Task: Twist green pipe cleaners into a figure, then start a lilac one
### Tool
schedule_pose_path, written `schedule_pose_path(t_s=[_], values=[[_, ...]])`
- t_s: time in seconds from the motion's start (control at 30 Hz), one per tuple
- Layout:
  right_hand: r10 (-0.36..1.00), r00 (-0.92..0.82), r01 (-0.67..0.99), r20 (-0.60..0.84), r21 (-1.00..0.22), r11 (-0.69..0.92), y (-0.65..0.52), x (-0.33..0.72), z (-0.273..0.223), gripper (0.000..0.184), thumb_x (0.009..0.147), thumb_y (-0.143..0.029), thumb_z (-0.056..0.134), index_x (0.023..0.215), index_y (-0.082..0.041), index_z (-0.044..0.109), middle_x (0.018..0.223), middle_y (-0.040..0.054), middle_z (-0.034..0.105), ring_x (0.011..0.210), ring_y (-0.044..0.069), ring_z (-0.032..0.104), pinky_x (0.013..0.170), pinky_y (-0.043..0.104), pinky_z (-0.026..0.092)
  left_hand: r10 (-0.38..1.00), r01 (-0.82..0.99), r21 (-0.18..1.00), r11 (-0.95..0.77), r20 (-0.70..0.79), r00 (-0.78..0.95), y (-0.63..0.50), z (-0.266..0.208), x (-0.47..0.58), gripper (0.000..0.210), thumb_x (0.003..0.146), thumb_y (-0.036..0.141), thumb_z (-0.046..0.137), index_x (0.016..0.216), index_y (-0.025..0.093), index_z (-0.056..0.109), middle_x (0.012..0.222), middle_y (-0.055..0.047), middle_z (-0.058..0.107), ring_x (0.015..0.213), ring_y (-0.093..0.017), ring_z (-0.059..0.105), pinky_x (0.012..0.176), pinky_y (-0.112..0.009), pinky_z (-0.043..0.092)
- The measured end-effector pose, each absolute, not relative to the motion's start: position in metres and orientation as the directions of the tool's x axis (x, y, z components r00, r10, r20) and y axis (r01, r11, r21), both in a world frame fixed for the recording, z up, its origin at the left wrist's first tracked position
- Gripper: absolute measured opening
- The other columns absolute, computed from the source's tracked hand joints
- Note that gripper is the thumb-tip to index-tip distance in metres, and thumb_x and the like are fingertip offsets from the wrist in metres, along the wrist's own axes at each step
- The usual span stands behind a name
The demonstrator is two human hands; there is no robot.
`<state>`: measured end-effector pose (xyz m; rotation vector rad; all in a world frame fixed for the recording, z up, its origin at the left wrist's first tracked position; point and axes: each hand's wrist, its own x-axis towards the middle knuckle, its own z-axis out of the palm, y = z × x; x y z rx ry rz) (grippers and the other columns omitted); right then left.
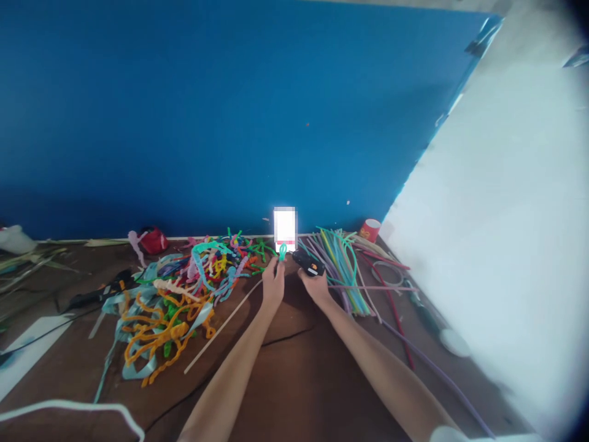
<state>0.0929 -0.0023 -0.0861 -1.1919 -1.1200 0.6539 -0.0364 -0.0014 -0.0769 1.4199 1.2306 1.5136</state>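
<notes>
My left hand (273,283) pinches a small looped teal pipe cleaner (283,250) upright between thumb and fingers. In my right hand (316,288) is a black hot glue gun (309,264), its nozzle pointing left toward the teal loop. A small gap seems to separate the nozzle from the loop. Behind the loop stands a bright, blurred-out white rectangle (284,227). A thin pale stick (221,328) slants down from beside my left hand. Just right of the glue gun lies a bundle of straight pipe cleaners (343,264) in green, yellow and purple.
Left, a tangled heap of coloured pipe cleaners (216,264) includes bent orange pipe cleaners (170,337). A second black glue gun (103,291) lies beyond it. A red cup (370,230) stands back right, near a tape ring (387,274). A dark cord (184,399) crosses the brown table (294,380).
</notes>
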Motion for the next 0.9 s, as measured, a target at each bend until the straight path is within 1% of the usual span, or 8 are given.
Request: schedule_pose_path(t_s=[0.1, 0.17, 0.27, 0.4, 0.6, 0.77, 0.9], values=[[0.891, 0.340, 0.154, 0.302, -0.952, 0.264, -0.003, 0.093, -0.085, 0.010, 0.066, -0.026, 0.064, 0.070, -0.018, 0.063, 0.067, 0.0044, 0.068, 0.064, 0.020, 0.061, 0.062, 0.033, 0.051, 0.936, 0.123, 0.946, -0.301, 0.318, -0.154, 0.000, -0.078, -0.037, 0.020, 0.091, 0.033, 0.050, 0.085, 0.018, 0.062, 0.073, 0.002, 0.053, 0.069, -0.013, 0.046, 0.067, -0.024, 0.035], [0.899, 0.322, 0.156, 0.295, -0.954, 0.257, -0.004, 0.093, -0.084, 0.008, 0.067, -0.026, 0.064, 0.069, -0.018, 0.063, 0.066, 0.0037, 0.067, 0.064, 0.020, 0.061, 0.062, 0.033, 0.051, 0.934, 0.122, 0.943, -0.308, 0.325, -0.150, 0.001, -0.078, -0.037, 0.019, 0.090, 0.033, 0.051, 0.082, 0.018, 0.060, 0.072, 0.002, 0.051, 0.068, -0.013, 0.044, 0.067, -0.024, 0.035], [0.906, 0.307, 0.155, 0.289, -0.955, 0.252, -0.005, 0.092, -0.083, 0.010, 0.067, -0.027, 0.064, 0.070, -0.018, 0.062, 0.067, 0.0036, 0.067, 0.064, 0.020, 0.061, 0.063, 0.034, 0.051, 0.931, 0.109, 0.943, -0.316, 0.330, -0.155, 0.001, -0.078, -0.037, 0.018, 0.090, 0.031, 0.052, 0.078, 0.018, 0.055, 0.071, 0.003, 0.048, 0.067, -0.012, 0.042, 0.065, -0.023, 0.034], [0.912, 0.290, 0.159, 0.290, -0.954, 0.253, -0.004, 0.091, -0.086, 0.013, 0.067, -0.029, 0.066, 0.072, -0.018, 0.061, 0.067, 0.0026, 0.066, 0.065, 0.020, 0.061, 0.063, 0.033, 0.051, 0.930, 0.084, 0.941, -0.327, 0.336, -0.147, -0.001, -0.076, -0.036, 0.018, 0.089, 0.031, 0.052, 0.076, 0.018, 0.053, 0.073, 0.002, 0.049, 0.069, -0.012, 0.043, 0.065, -0.022, 0.035], [0.919, 0.277, 0.159, 0.282, -0.956, 0.246, -0.003, 0.092, -0.093, 0.012, 0.068, -0.027, 0.066, 0.070, -0.019, 0.057, 0.062, -0.0014, 0.060, 0.059, 0.016, 0.055, 0.058, 0.030, 0.047, 0.929, 0.065, 0.944, -0.323, 0.329, -0.167, 0.000, -0.076, -0.036, 0.022, 0.092, 0.033, 0.047, 0.076, 0.019, 0.052, 0.068, 0.003, 0.045, 0.064, -0.012, 0.041, 0.062, -0.023, 0.034], [0.922, 0.263, 0.167, 0.285, -0.954, 0.248, -0.003, 0.093, -0.094, 0.015, 0.068, -0.026, 0.066, 0.066, -0.020, 0.053, 0.058, -0.0046, 0.053, 0.055, 0.014, 0.049, 0.053, 0.028, 0.041, 0.923, 0.101, 0.937, -0.334, 0.347, -0.168, -0.001, -0.076, -0.035, 0.021, 0.091, 0.029, 0.048, 0.074, 0.018, 0.053, 0.068, 0.003, 0.047, 0.065, -0.012, 0.042, 0.062, -0.023, 0.034], [0.919, 0.270, 0.177, 0.289, -0.953, 0.248, -0.003, 0.093, -0.094, 0.014, 0.068, -0.025, 0.067, 0.067, -0.020, 0.053, 0.058, -0.0048, 0.053, 0.055, 0.013, 0.048, 0.053, 0.028, 0.041, 0.918, 0.128, 0.931, -0.341, 0.359, -0.170, -0.004, -0.075, -0.036, 0.021, 0.093, 0.029, 0.047, 0.076, 0.018, 0.053, 0.070, 0.002, 0.050, 0.067, -0.012, 0.044, 0.063, -0.024, 0.034]])
